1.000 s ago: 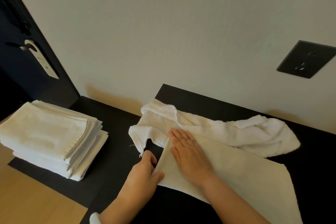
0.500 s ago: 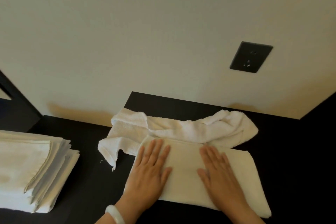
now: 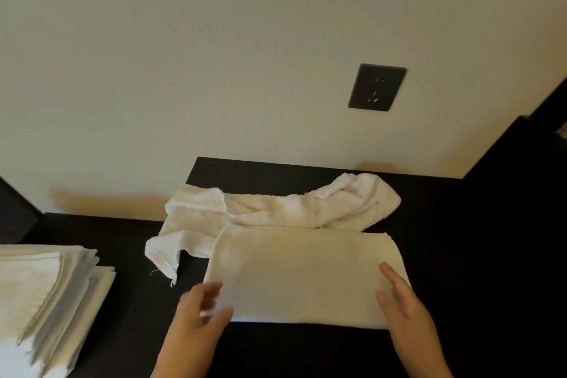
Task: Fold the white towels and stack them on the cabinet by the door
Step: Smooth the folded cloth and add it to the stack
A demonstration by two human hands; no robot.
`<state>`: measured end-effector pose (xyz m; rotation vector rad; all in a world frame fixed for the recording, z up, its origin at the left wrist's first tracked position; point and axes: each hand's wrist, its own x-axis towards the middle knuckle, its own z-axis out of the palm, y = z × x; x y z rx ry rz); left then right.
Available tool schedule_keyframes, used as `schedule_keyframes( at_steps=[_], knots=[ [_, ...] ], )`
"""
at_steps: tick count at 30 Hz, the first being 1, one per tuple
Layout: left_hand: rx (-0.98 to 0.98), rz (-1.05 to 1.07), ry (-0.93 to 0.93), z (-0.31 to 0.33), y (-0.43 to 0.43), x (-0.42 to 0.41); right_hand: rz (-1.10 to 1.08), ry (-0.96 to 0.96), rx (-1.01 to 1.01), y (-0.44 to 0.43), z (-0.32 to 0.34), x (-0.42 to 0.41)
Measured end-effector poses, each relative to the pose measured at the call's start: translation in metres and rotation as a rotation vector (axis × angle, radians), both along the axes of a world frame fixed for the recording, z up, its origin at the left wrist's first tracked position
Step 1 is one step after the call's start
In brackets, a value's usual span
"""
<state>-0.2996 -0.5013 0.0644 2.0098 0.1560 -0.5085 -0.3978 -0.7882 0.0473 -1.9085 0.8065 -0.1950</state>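
Right of the stack of folded towels (image 3: 46,294), the half-folded towel (image 3: 303,270) is lying with its long axis pointing away from the stack. The left hand (image 3: 196,319), blurred, is curling at the stack-side end, grip undeterminable. The right hand (image 3: 402,304) is lying straight-fingered over the far end.

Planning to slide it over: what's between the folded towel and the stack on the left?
Head view: mostly bare top; a corner of the crumpled towel reaches in near the folded towel, short of the stack.
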Motion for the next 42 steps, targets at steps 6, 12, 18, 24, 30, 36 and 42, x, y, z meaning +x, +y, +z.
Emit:
schedule_keyframes(
  at_steps=[6, 12, 18, 24, 30, 36, 42],
  knots=[
    [-0.786, 0.468, 0.776, 0.019, 0.004, -0.014, 0.033, 0.011, 0.090, 0.014, 0.003, -0.007],
    [-1.046, 0.539, 0.778, 0.016, -0.004, -0.023, -0.017, -0.018, 0.104, 0.020, 0.007, -0.013],
    [-0.951, 0.452, 0.777, 0.007, -0.037, -0.009, -0.084, -0.070, 0.218, 0.019, 0.014, -0.018],
    [-0.811, 0.441, 0.724, 0.005, -0.054, 0.003, -0.434, -0.191, 0.892, 0.028, 0.027, -0.039],
    [-0.788, 0.473, 0.698, 0.009, -0.044, 0.000, -0.479, -0.146, 1.284, 0.047, 0.020, -0.038],
    [-0.899, 0.543, 0.631, 0.004, -0.028, -0.005, -0.692, -0.368, 1.170, 0.014, 0.017, -0.021],
    [-0.841, 0.616, 0.485, 0.005, 0.001, 0.016, -0.475, -0.050, 0.851, -0.018, 0.031, 0.008]
  ],
)
